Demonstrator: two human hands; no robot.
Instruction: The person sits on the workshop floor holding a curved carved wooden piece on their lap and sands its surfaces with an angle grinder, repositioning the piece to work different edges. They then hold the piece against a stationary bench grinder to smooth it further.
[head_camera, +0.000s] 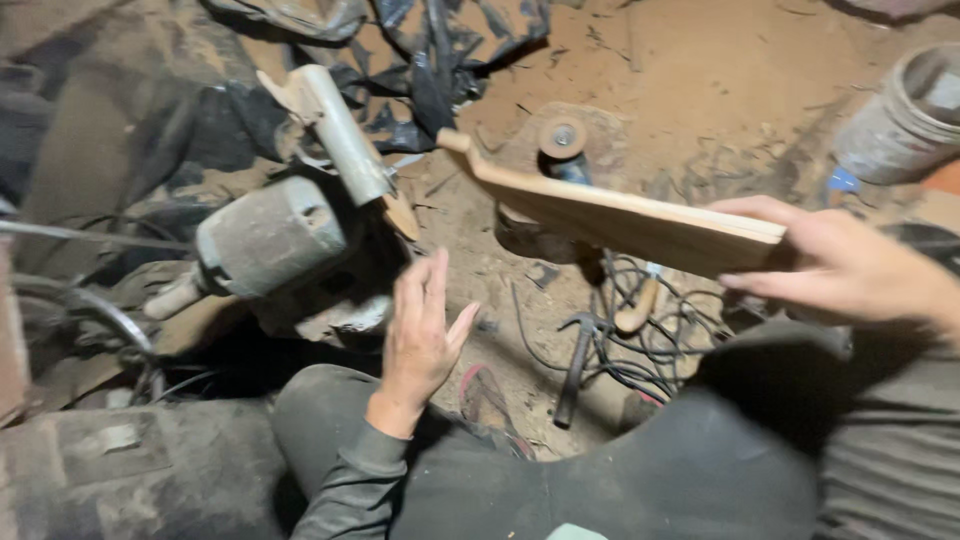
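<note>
At the right of the view, the right hand (850, 265) holds one end of a thin wooden board (620, 215), thumb on top and fingers (770, 285) under the edge, the grip pinching the board flat. From that hold the board reaches out to the left in mid-air, above the dirt floor (720, 70), ending in a small rounded tab near a grinder (560, 150) that lies on the ground.

Judgement on handling: the board looks light and stiff, cut from thin sheet stock. It appears dry and unfinished, so slip should be slight. Held at one end only, it acts as a lever; a second hold near the middle or far end would steady it. The narrow tab and thin edges look the likeliest points to chip or snap.

The left hand (420, 335) is spread, palm out, holding nothing, just beside a grey motor (270, 235) with a pale tube (345, 130) rising from it.

Below the board lie a hammer (578, 365) and a tangle of black cable (650, 335). A dusty bucket (900, 120) sits at upper right. The person's dark-clad knees fill the lower frame.
</note>
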